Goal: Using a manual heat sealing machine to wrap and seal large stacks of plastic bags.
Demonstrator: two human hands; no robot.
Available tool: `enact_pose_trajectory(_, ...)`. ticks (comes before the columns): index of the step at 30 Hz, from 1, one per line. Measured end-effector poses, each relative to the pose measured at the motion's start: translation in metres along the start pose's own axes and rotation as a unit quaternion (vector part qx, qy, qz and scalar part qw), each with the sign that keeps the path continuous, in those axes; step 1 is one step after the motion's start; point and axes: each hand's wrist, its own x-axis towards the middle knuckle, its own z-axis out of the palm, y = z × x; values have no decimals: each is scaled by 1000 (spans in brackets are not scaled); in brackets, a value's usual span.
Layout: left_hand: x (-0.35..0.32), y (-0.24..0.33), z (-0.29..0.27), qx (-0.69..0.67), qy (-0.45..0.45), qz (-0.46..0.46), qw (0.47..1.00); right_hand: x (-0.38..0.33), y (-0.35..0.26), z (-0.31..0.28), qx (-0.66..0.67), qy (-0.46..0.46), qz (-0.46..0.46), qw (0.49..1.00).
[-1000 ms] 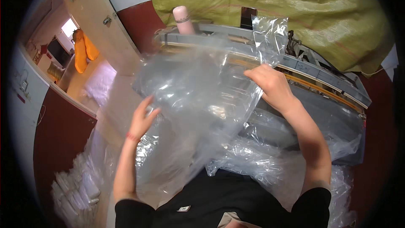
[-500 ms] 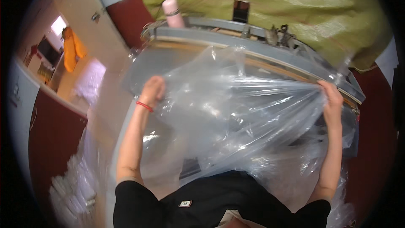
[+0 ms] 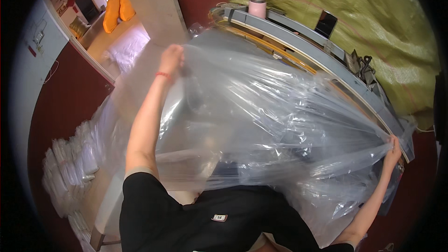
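A large sheet of clear plastic film [image 3: 261, 112] is stretched between my two hands, creased and shiny, hanging over the table in front of my body. My left hand [image 3: 173, 58], with a red band at its wrist, is closed on the film's left part at the far left. Farther right and lower, my right hand [image 3: 394, 149] pinches the gathered right edge, and folds fan out from it. Most of the tabletop is seen only through the film.
A long grey metal machine bar [image 3: 289, 32] curves along the table's back. On it stand a pink bottle [image 3: 257, 1] and a dark phone [image 3: 326, 23]. Bundled plastic film [image 3: 70, 158] lies on the floor at left. Yellow-green sheeting [image 3: 373, 14] hangs behind; an open door [image 3: 154, 4] stands far left.
My hands have moved farther apart: the left went up and away, the right went right and lower. The film is now spread wider. The view has turned toward the left.
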Motion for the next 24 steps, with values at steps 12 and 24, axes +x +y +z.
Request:
enact_pose_trajectory(12,15,4,-43,-51,31,7,998,1,100,-47,-66,-9,0,998)
enact_pose_trajectory(24,-114,-105,-53,-14,-243,-231,942,-24,145,-85,-111,-173,63,977)
